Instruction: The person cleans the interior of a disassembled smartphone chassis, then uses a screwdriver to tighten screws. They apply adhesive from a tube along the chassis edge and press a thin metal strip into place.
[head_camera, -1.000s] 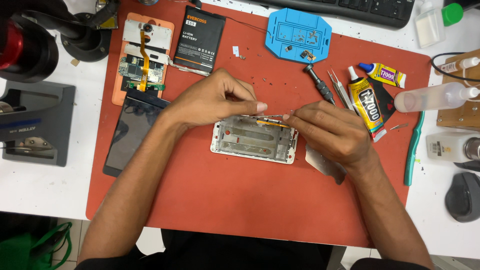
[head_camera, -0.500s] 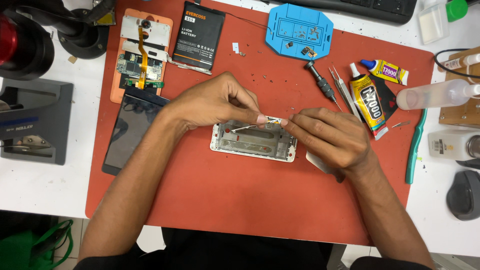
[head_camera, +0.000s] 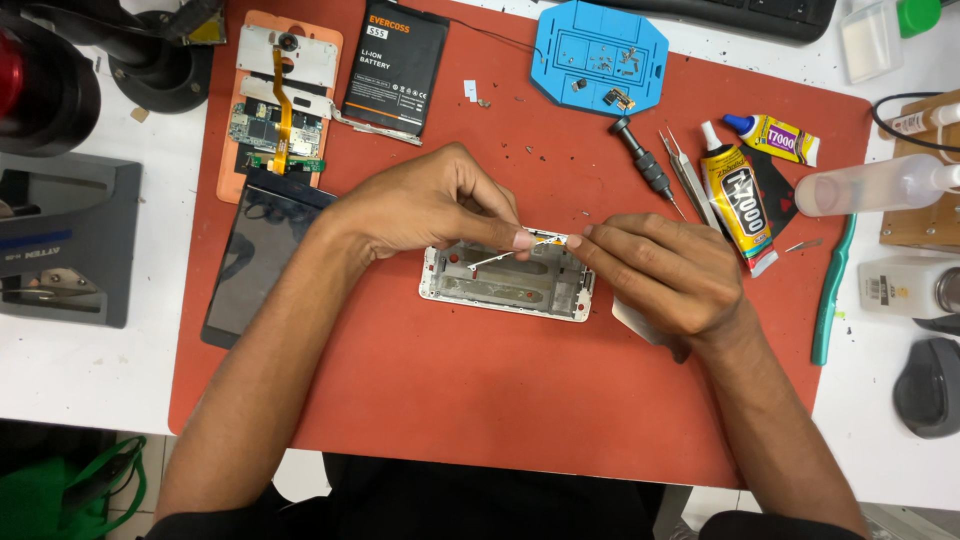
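A silver phone frame (head_camera: 505, 285) lies on the red work mat (head_camera: 480, 400). Over its top edge my left hand (head_camera: 425, 205) and my right hand (head_camera: 665, 275) meet, fingertips pinched together on a small flex strip with a yellow end (head_camera: 545, 240). A thin white strip runs from the pinch down across the frame's inside. My right hand also covers a pale flat piece at the frame's right.
On the mat: a black battery (head_camera: 395, 65), a dismantled phone with circuit board (head_camera: 280, 110), a dark screen panel (head_camera: 255, 255), a blue parts tray (head_camera: 600, 55), a screwdriver (head_camera: 645, 170), tweezers (head_camera: 685, 180), glue tubes (head_camera: 738, 205). A bottle (head_camera: 870, 185) and a green tool (head_camera: 830, 290) lie right.
Both hands stayed over the frame's top edge. The pinch point shifted slightly and the thin strip now hangs lifted from the frame.
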